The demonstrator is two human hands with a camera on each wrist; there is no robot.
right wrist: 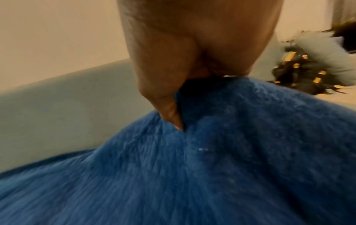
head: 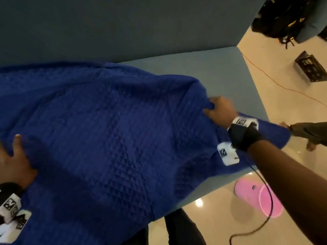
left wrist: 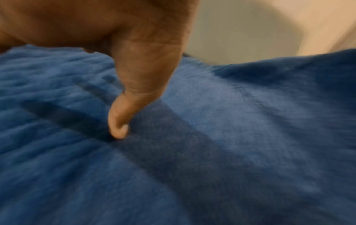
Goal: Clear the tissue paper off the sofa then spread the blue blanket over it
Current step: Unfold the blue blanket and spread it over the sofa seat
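Head view: the blue blanket (head: 99, 131) lies across the grey sofa (head: 221, 75), covering most of the seat and running off the left edge. The right hand (head: 220, 110) bunches a fold near the blanket's right end, its fingers clamped on the cloth. The left hand (head: 13, 156) is partly cut off; its fingers are spread, and whether they grip is unclear. A pink round thing (head: 254, 197) and a black cable (head: 265, 209) lie on the floor. No tissue paper shows.

Left wrist view: blurred; the thumb (left wrist: 123, 115) presses the blanket, the other fingers hidden.

Right wrist view: fingers (right wrist: 169, 106) dig into a raised fold of blanket; black bags (right wrist: 300, 73) stand behind.
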